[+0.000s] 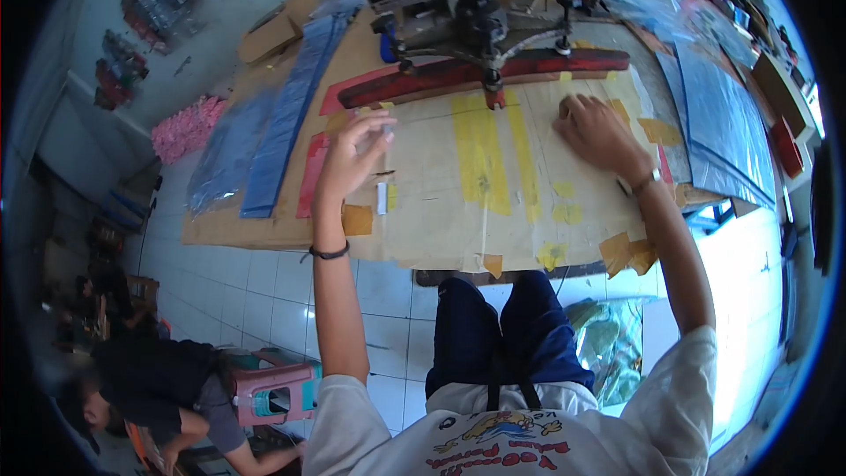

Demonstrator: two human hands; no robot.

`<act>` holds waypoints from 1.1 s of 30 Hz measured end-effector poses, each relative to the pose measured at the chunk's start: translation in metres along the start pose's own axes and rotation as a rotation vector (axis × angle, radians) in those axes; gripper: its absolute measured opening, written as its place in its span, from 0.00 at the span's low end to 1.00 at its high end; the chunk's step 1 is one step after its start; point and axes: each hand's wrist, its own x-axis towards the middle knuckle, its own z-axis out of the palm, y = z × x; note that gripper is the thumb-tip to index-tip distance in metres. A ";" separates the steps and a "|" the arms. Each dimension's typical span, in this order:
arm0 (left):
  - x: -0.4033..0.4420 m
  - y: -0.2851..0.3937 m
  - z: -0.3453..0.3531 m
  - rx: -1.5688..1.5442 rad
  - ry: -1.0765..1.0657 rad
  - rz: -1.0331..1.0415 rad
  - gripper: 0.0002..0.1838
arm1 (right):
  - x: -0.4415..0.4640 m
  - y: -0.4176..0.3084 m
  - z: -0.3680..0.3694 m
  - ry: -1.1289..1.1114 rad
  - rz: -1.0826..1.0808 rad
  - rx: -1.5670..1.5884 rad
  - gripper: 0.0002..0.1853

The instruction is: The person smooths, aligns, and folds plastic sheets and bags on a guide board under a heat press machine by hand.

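"How does the left hand look?"

"Its fingers are loosely bent beside the thumb; whether they pinch anything small, I can't tell. They're near the left end of the long, slightly bowed dark-red bar, which lies beyond them."

"And the right hand?"

"Fingers curled inward, over the flat beige paper sheet patched with yellow tape; any grip is hidden. A small white rectangular strip lies on the near side of the left fingers."

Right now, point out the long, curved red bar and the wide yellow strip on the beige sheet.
Long, curved red bar [425, 79]: head view, left-hand stretch.
Wide yellow strip [481, 154]: head view, middle.
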 end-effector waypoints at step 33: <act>-0.275 -0.086 0.266 0.624 -0.514 -0.759 0.35 | -0.246 -0.117 0.268 -0.623 -0.001 0.163 0.18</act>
